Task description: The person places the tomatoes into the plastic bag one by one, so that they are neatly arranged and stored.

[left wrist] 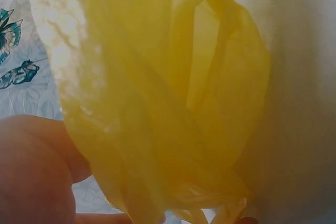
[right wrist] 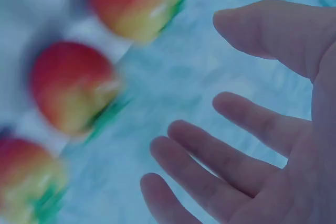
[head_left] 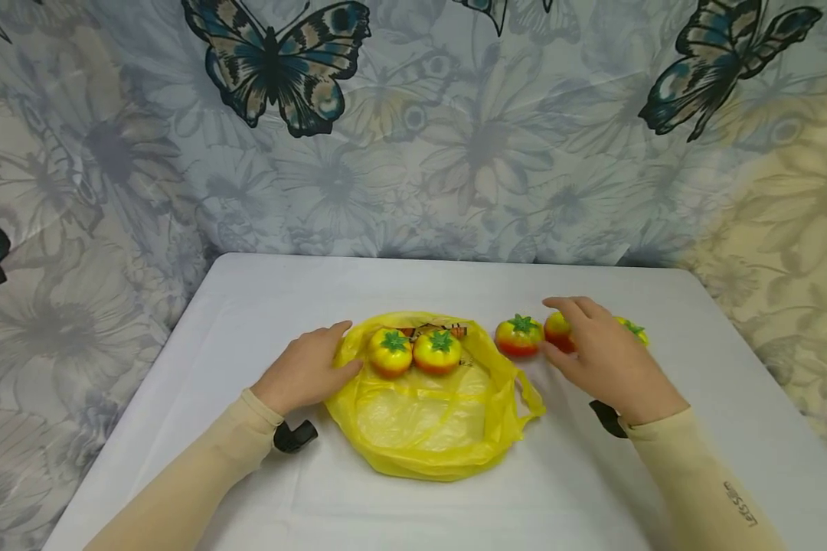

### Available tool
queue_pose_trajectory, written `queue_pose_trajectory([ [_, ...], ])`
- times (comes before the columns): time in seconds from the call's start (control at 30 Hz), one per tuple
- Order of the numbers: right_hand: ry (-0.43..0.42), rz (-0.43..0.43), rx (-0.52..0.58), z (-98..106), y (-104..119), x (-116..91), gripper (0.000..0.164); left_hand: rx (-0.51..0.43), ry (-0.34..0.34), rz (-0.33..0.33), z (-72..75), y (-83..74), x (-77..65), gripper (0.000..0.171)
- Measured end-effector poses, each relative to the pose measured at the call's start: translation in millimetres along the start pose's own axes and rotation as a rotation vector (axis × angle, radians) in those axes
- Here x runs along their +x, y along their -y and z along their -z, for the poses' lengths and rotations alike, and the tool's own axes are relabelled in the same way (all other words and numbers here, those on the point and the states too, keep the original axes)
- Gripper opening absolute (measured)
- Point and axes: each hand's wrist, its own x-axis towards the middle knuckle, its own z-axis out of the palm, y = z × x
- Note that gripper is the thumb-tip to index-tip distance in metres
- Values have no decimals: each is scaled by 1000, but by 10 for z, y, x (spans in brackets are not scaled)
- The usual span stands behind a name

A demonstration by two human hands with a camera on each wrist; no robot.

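Observation:
A yellow plastic bag (head_left: 420,428) lies spread with its mouth up, and two red-and-yellow tomato-like fruits with green leafy tops sit at its far side, the left fruit (head_left: 390,353) beside the right fruit (head_left: 437,353). My left hand (head_left: 310,367) touches the bag's left rim, fingers loosely extended; in the left wrist view the bag (left wrist: 157,93) hides most of the fingers. Right of the bag, three similar fruits stand in a row: a near one (head_left: 519,337), a middle one (right wrist: 73,87) and a far one (head_left: 635,330). Over them my right hand (head_left: 603,367) is spread, holding nothing.
A white-covered table (head_left: 282,283) carries everything. Behind it hangs a cloth (head_left: 482,153) printed with flowers and butterflies. A bag handle loop (head_left: 529,398) sticks out at the right. Black wrist mounts, one at the left wrist (head_left: 295,436), sit under both wrists.

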Motion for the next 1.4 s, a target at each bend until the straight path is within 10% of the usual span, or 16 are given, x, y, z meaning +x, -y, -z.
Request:
queue_pose_trajectory([
  [0.5, 132, -228, 20, 15, -998, -143, 84, 7, -8, -23, -6, -6, -10, 71],
  [1.4, 154, -252, 10, -163, -1126, -62, 72, 22, -36, -50, -18, 0, -2, 69],
])
